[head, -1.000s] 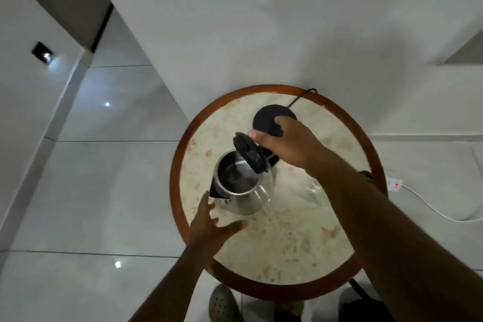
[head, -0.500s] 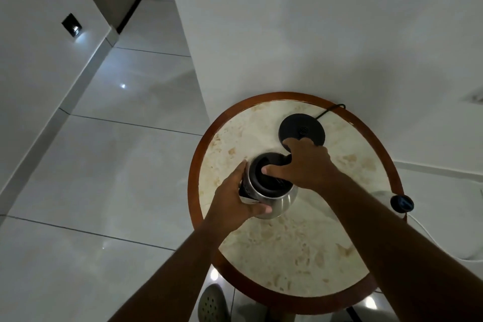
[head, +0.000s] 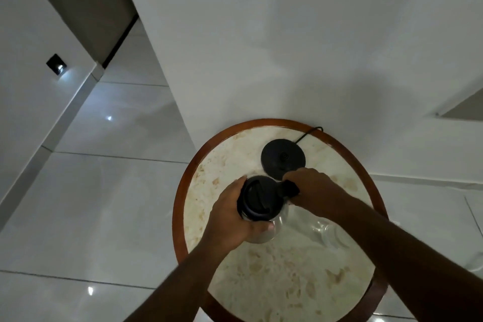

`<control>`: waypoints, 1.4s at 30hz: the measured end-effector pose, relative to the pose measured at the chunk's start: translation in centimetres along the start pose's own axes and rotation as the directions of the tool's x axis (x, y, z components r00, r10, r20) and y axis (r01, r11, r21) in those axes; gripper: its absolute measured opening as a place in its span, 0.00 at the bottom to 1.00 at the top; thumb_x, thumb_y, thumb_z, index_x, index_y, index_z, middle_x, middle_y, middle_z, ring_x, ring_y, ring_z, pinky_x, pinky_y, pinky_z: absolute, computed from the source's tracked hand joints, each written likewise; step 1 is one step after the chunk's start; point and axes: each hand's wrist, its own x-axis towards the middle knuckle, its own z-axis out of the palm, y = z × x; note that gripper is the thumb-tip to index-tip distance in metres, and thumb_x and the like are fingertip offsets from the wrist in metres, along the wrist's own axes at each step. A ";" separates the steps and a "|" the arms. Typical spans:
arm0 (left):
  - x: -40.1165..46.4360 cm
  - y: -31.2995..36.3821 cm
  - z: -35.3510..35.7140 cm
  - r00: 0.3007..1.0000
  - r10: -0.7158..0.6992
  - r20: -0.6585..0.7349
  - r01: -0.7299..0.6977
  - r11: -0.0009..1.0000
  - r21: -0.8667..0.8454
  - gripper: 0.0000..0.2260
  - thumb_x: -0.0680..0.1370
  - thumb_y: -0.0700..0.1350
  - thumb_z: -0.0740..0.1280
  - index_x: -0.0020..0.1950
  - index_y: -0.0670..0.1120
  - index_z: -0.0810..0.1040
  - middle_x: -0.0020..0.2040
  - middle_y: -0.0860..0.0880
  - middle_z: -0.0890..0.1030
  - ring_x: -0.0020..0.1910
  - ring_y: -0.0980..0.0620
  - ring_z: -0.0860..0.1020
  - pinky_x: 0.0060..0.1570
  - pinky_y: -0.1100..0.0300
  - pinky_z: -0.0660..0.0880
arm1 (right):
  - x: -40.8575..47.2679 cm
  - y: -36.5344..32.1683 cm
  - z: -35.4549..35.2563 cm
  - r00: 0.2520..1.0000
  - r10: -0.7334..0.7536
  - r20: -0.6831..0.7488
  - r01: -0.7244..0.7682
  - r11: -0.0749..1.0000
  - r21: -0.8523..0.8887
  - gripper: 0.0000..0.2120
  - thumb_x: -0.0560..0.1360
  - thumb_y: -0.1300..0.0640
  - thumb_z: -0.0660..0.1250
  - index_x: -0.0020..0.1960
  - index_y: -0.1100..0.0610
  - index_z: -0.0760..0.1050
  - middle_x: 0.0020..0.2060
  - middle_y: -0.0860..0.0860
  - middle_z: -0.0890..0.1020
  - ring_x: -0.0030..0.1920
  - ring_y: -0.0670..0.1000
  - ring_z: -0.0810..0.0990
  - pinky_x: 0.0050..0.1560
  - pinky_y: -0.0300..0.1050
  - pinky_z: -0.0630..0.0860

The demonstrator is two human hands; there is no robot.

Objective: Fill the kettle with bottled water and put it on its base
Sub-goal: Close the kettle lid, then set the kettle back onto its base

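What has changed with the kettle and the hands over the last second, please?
The kettle's lid, open a second ago, is now shut. The left hand, then resting on the table, has gripped the kettle body; the right hand went from the lid to the handle. The base remains bare, and the kettle stays beside it.

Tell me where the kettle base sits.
In the head view, the black kettle base lies on the round table's far side, just beyond the right hand.

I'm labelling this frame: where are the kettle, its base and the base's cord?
kettle (head: 261, 197), head view, on its closed black lid
base (head: 283, 158), head view, on the disc's centre
cord (head: 308, 133), head view, mid-length
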 end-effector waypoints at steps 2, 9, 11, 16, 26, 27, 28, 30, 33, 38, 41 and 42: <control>2.4 2.3 -0.7 0.997 0.052 0.052 -0.053 0.998 0.017 0.41 0.58 0.57 0.82 0.67 0.61 0.67 0.62 0.64 0.74 0.62 0.61 0.72 0.57 0.75 0.66 | -0.1 1.4 -2.0 1.000 0.007 -0.016 -0.006 0.998 0.059 0.05 0.72 0.53 0.70 0.46 0.52 0.75 0.39 0.48 0.80 0.40 0.49 0.80 0.39 0.36 0.71; 11.7 9.8 -1.7 0.964 0.177 0.199 -0.188 0.981 0.038 0.44 0.60 0.55 0.82 0.71 0.62 0.66 0.62 0.67 0.73 0.58 0.68 0.70 0.57 0.73 0.66 | 1.7 6.6 -9.4 0.966 0.149 -0.211 -0.138 0.988 0.067 0.13 0.67 0.53 0.74 0.50 0.52 0.78 0.42 0.50 0.82 0.45 0.53 0.80 0.47 0.48 0.78; 13.8 10.3 -1.1 0.969 0.133 0.208 -0.149 0.987 0.061 0.49 0.60 0.57 0.81 0.76 0.54 0.62 0.67 0.58 0.72 0.62 0.60 0.69 0.59 0.67 0.66 | 3.0 7.7 -9.5 0.961 0.184 -0.206 -0.173 0.982 0.069 0.12 0.67 0.52 0.73 0.49 0.52 0.78 0.42 0.51 0.82 0.44 0.54 0.80 0.47 0.49 0.77; 16.4 9.3 0.9 0.972 0.111 0.206 -0.132 0.987 0.091 0.42 0.59 0.57 0.81 0.70 0.54 0.68 0.56 0.64 0.76 0.56 0.60 0.75 0.53 0.66 0.71 | 5.3 9.6 -6.9 0.937 0.261 -0.232 -0.228 0.960 0.162 0.10 0.65 0.52 0.74 0.43 0.49 0.76 0.35 0.47 0.79 0.34 0.48 0.76 0.32 0.40 0.69; 18.6 8.3 2.3 0.959 0.097 0.268 -0.115 0.992 0.053 0.51 0.63 0.61 0.77 0.78 0.55 0.53 0.74 0.54 0.67 0.71 0.54 0.68 0.68 0.57 0.65 | 5.2 10.2 -2.7 0.821 0.462 -0.336 -0.270 0.833 0.484 0.32 0.75 0.51 0.68 0.70 0.64 0.58 0.69 0.64 0.67 0.66 0.63 0.69 0.62 0.57 0.72; 18.5 8.1 2.5 0.959 0.123 0.257 -0.142 0.988 0.059 0.50 0.64 0.60 0.77 0.78 0.54 0.52 0.74 0.54 0.67 0.71 0.54 0.67 0.67 0.59 0.65 | 5.0 10.0 -2.2 0.828 0.444 -0.342 -0.276 0.854 0.440 0.37 0.76 0.50 0.65 0.74 0.65 0.49 0.75 0.65 0.56 0.73 0.64 0.59 0.70 0.59 0.64; 18.4 7.9 2.8 0.960 0.142 0.242 -0.163 0.984 0.066 0.48 0.66 0.60 0.76 0.79 0.54 0.53 0.74 0.54 0.67 0.71 0.54 0.68 0.67 0.60 0.65 | 5.0 9.8 -2.0 0.833 0.415 -0.367 -0.283 0.889 0.361 0.39 0.78 0.50 0.63 0.75 0.65 0.43 0.76 0.65 0.48 0.76 0.64 0.50 0.72 0.59 0.57; 18.3 7.8 2.9 0.962 0.167 0.217 -0.187 0.979 0.075 0.47 0.67 0.60 0.76 0.78 0.53 0.54 0.74 0.53 0.67 0.70 0.53 0.68 0.68 0.59 0.66 | 5.3 9.8 -2.2 0.839 0.352 -0.415 -0.296 0.935 0.195 0.38 0.79 0.53 0.61 0.75 0.67 0.40 0.76 0.65 0.43 0.76 0.63 0.45 0.72 0.58 0.55; 18.7 7.6 2.9 0.960 0.172 0.221 -0.192 0.979 0.073 0.46 0.67 0.60 0.75 0.78 0.53 0.55 0.74 0.54 0.68 0.70 0.53 0.69 0.68 0.57 0.67 | 5.7 9.9 -2.5 0.857 0.328 -0.398 -0.310 0.944 0.113 0.36 0.79 0.57 0.60 0.75 0.66 0.40 0.76 0.64 0.42 0.76 0.62 0.45 0.72 0.59 0.57; 18.8 7.1 3.1 0.961 0.175 0.213 -0.194 0.978 0.071 0.46 0.67 0.61 0.75 0.78 0.54 0.55 0.73 0.55 0.68 0.69 0.55 0.69 0.68 0.59 0.66 | 5.3 10.2 -2.7 0.892 0.292 -0.345 -0.193 0.936 0.294 0.34 0.79 0.53 0.59 0.76 0.64 0.44 0.77 0.63 0.48 0.77 0.60 0.47 0.75 0.57 0.51; 19.3 7.5 2.3 0.957 0.178 0.228 -0.224 0.955 0.192 0.47 0.67 0.66 0.72 0.78 0.53 0.53 0.75 0.52 0.67 0.73 0.51 0.66 0.72 0.53 0.63 | 5.1 10.2 -3.8 0.853 0.197 -0.483 -0.102 0.971 0.216 0.18 0.79 0.53 0.57 0.62 0.65 0.67 0.59 0.60 0.72 0.61 0.58 0.70 0.63 0.51 0.68; 19.4 7.7 2.0 0.955 0.191 0.227 -0.253 0.924 0.286 0.47 0.67 0.69 0.68 0.78 0.52 0.53 0.76 0.50 0.65 0.75 0.47 0.63 0.73 0.48 0.60 | 4.9 10.1 -3.9 0.826 0.153 -0.543 -0.082 0.985 0.154 0.14 0.80 0.53 0.56 0.54 0.64 0.70 0.50 0.59 0.73 0.54 0.58 0.73 0.54 0.47 0.69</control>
